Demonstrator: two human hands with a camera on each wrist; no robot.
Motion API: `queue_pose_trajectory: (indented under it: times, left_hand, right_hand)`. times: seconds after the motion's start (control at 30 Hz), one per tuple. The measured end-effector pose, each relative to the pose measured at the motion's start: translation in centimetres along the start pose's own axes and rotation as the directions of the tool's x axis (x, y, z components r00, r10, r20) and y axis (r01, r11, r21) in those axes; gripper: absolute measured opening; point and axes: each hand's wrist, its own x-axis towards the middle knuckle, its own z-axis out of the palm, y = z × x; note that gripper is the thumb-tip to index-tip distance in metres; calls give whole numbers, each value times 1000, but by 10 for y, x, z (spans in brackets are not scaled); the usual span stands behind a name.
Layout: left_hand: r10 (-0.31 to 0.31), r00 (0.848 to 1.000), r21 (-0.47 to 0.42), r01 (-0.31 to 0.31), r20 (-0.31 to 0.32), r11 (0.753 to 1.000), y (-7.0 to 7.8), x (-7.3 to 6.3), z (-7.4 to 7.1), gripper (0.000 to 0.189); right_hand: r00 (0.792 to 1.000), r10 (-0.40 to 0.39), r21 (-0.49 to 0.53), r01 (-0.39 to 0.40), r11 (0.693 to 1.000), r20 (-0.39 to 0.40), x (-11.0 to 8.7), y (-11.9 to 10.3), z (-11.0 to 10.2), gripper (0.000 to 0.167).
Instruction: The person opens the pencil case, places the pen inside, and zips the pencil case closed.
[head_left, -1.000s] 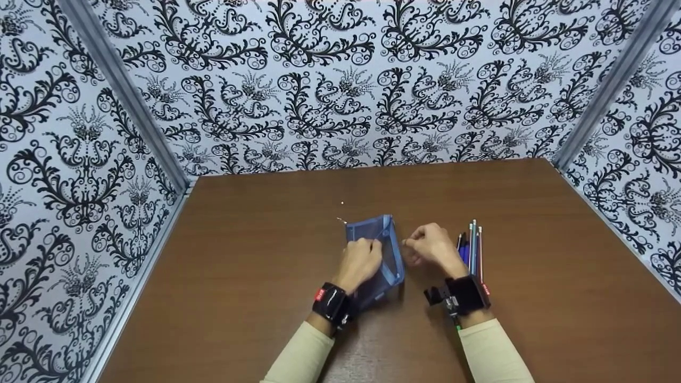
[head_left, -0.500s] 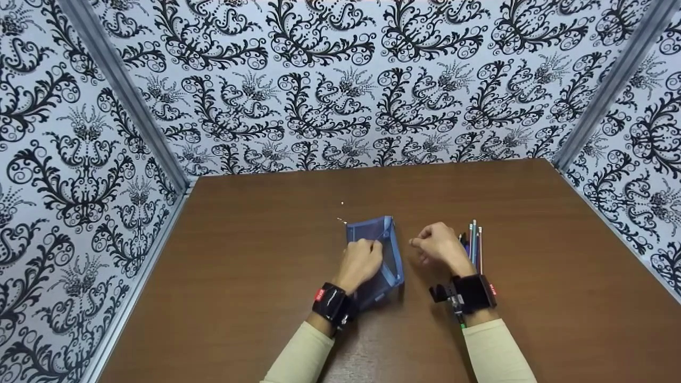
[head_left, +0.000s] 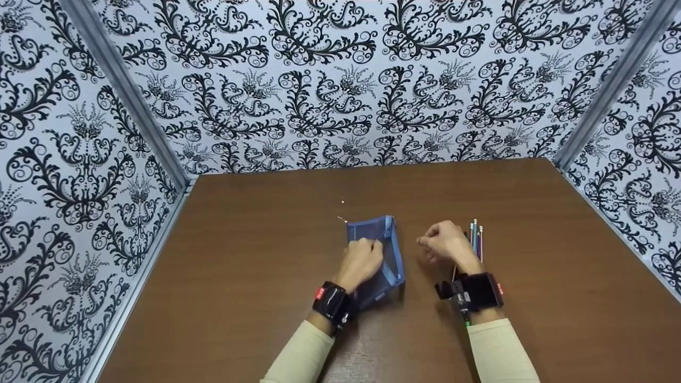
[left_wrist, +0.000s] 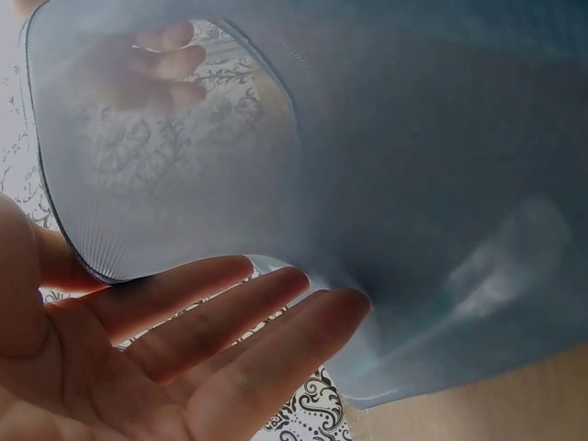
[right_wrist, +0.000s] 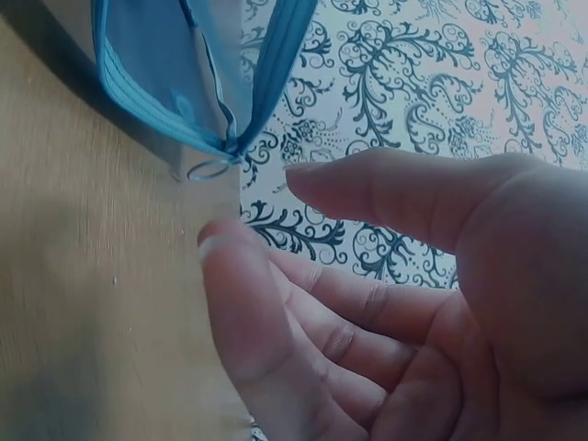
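Note:
A blue see-through mesh zipper pouch (head_left: 367,231) stands tilted mid-table, its unzipped mouth facing right. My left hand (head_left: 363,261) grips the pouch's upper side. In the left wrist view its fingers (left_wrist: 211,322) lie along the mesh, with the edge caught near the thumb. To the right of the mouth, apart from it, is my right hand (head_left: 446,243). Its fingers are loosely bent, thumb and forefinger spread, with nothing between them. The right wrist view shows the teal zipper edge (right_wrist: 152,115) and a small ring (right_wrist: 209,170) at the mouth's end.
Several pencils and pens (head_left: 475,234) lie beyond the right hand, partly hidden by it. A light cord end (head_left: 342,218) sticks out at the pouch's far left corner. Patterned walls (head_left: 330,96) enclose the brown table (head_left: 255,234) at back and sides.
My right hand has drawn a little to the right, away from the pouch's mouth, and covers more of the pens. The left hand and the pouch have stayed in place.

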Motion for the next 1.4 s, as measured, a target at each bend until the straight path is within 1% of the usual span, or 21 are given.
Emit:
queue_pose_trajectory:
  times: [0.27, 0.53, 0.67, 0.83, 1.0, 1.2, 1.33, 1.4]
  left_hand:
    - [8, 1000, 11, -8, -6, 1000, -1, 1, 1, 43]
    - [10, 1000, -4, -10, -8, 1000, -1, 0, 1, 42]
    - [1, 1000, -16, -1, -3, 1000, -1, 0, 1, 41]
    - [-23, 999, -51, 24, 25, 998, -1, -1, 0, 42]
    - [-54, 997, -104, 60, 60, 993, -1, -2, 0, 42]
    - [-55, 997, -111, 62, 61, 992, -1, -3, -1, 42]
    - [-54, 996, -124, 62, 68, 990, -1, -3, -1, 41]
    - [-39, 998, -107, 45, 57, 993, -1, -2, -1, 42]
  right_hand:
    - [1000, 4, -1, -4, 1000, -26, 0, 7, -7, 19]
    - [1000, 19, 30, -19, 999, -15, -3, 15, -19, 22]
    - [999, 30, 32, -29, 999, -13, -4, 17, -25, 22]
    - [999, 26, 4, -26, 1000, -31, -6, 20, -29, 22]
    - [997, 45, -19, -47, 999, -57, -7, 22, -31, 22]
    - [994, 64, -23, -66, 998, -93, -8, 26, -35, 21]
    - [992, 58, -97, -69, 993, -113, -9, 30, -39, 22]
    - [991, 60, -127, -75, 989, -119, -9, 31, -41, 23]
